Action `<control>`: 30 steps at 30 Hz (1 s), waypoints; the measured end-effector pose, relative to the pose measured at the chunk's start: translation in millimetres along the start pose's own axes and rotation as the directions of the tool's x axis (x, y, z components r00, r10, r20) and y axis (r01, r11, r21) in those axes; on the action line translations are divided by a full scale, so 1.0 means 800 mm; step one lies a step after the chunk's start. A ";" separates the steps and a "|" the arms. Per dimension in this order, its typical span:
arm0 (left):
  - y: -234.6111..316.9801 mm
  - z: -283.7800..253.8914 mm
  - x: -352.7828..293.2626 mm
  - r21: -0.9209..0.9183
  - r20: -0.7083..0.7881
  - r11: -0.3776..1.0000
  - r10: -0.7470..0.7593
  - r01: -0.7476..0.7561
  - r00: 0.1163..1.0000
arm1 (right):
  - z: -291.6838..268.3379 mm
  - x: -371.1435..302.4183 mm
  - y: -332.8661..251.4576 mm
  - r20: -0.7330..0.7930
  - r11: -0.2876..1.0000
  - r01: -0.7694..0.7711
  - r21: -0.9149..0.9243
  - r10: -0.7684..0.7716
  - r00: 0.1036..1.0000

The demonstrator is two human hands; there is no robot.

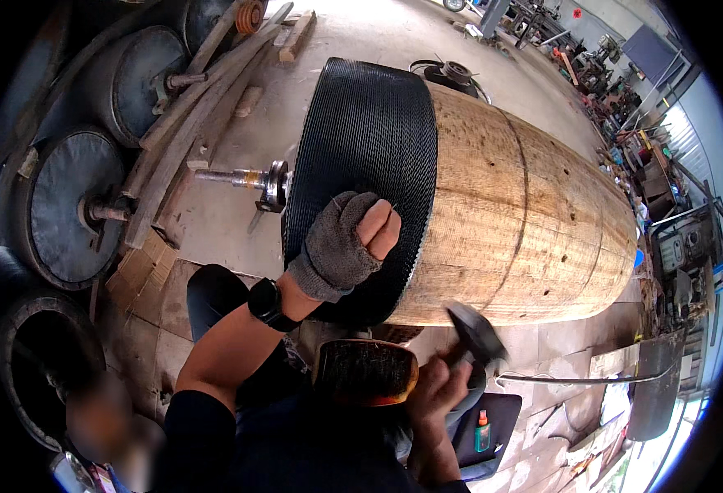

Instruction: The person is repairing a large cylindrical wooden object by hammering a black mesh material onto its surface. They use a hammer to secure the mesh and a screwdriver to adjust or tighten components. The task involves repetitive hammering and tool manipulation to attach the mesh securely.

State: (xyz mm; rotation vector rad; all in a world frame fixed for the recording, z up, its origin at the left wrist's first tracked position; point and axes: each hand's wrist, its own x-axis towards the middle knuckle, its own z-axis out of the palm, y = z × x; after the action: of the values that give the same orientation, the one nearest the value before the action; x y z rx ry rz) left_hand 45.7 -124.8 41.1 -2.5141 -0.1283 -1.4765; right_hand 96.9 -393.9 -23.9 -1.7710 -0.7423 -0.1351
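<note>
In the head view, the roller (534, 214) is seen lying on its side just beyond the person's legs, its long axis running across from left to right and dipping a little toward the right. The left hand (346, 245) is nearer to it: the black band (369, 123) around the roller's left end is covered by that hand in part. The hammer (478, 335) is held in the right hand (439, 390), lower and to the right, its head blurred and set by the roller's near edge; whether the two are touching cannot be told. From the hammer grip, the band lies up and to the left.

The right fingers are closed around the handle. The left fingers, bare past a grey glove (324, 246), are curled over the band; whether anything is pinched in them cannot be told.

The wood is pale yellow-brown, speckled, pitted with small dark holes and crossed by dark lines. The band is finely ribbed and dark. A metal shaft (234, 177) is seen projecting at the left.
</note>
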 end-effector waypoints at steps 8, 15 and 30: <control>-0.011 0.012 0.001 0.009 -0.049 0.999 -0.035 0.036 0.998 | 0.013 0.010 0.027 0.161 0.975 -0.105 -0.193 0.137 0.977; -0.011 0.009 -0.003 0.048 0.000 0.998 -0.027 0.027 1.000 | 0.030 0.034 0.039 0.213 0.931 -0.120 -0.345 0.202 0.956; -0.017 0.008 0.023 0.151 -0.113 0.985 0.107 -0.089 0.988 | 0.003 0.034 0.020 0.052 0.987 0.100 0.129 -0.108 0.993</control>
State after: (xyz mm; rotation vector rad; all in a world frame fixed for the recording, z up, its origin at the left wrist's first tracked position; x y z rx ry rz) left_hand 57.8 -110.6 56.4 -2.2773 -0.0876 -1.5171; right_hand 126.2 -383.0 -25.6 -1.6224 -0.8679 -0.1042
